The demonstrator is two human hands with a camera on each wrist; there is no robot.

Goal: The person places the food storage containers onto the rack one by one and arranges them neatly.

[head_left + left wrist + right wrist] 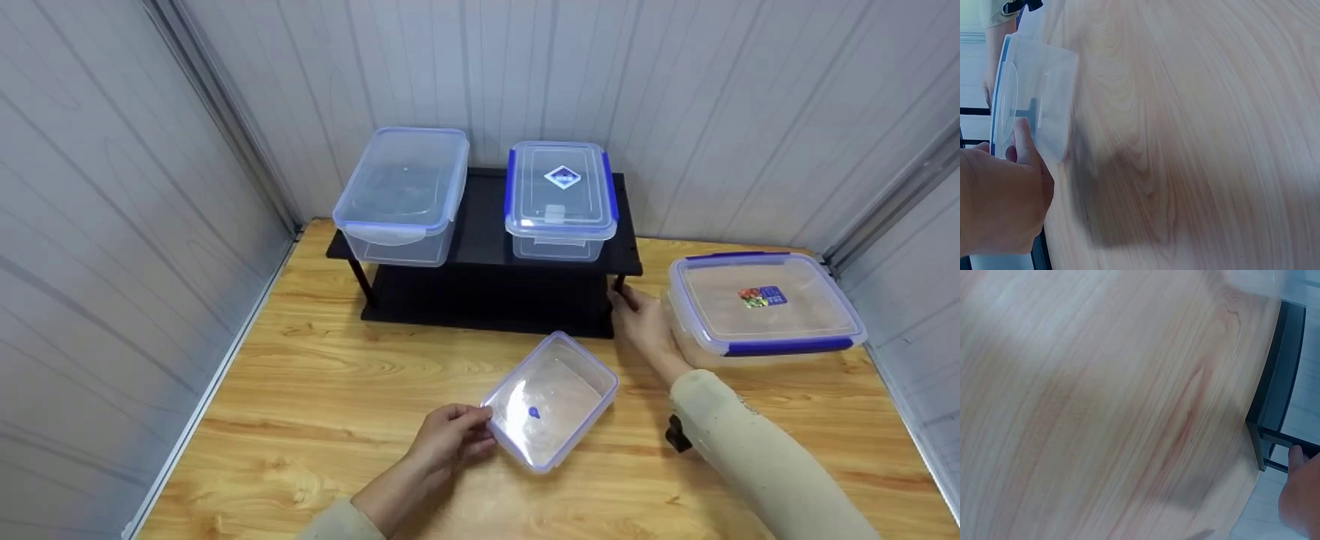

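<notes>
Left hand (454,435): thumb and fingers pinch the near-left edge of the small clear container (551,390), which sits in front of the black rack (486,217), toward its right end. Some fingertips hidden behind the container; whether its base touches the table (337,397), I cannot tell. Right hand (645,322): grips the rack's front right post (618,285); far fingers hidden by post and hand, and the right wrist view cuts the hand off at its edge. On the rack's top shelf, left: large lidded box (405,180); right: box with diamond label (562,201). Right of the rack: wide box (787,319), near the right wrist; label print too small to read. Back of the rack's lower shelf hidden under the upper. Both sleeves run out of view.
</notes>
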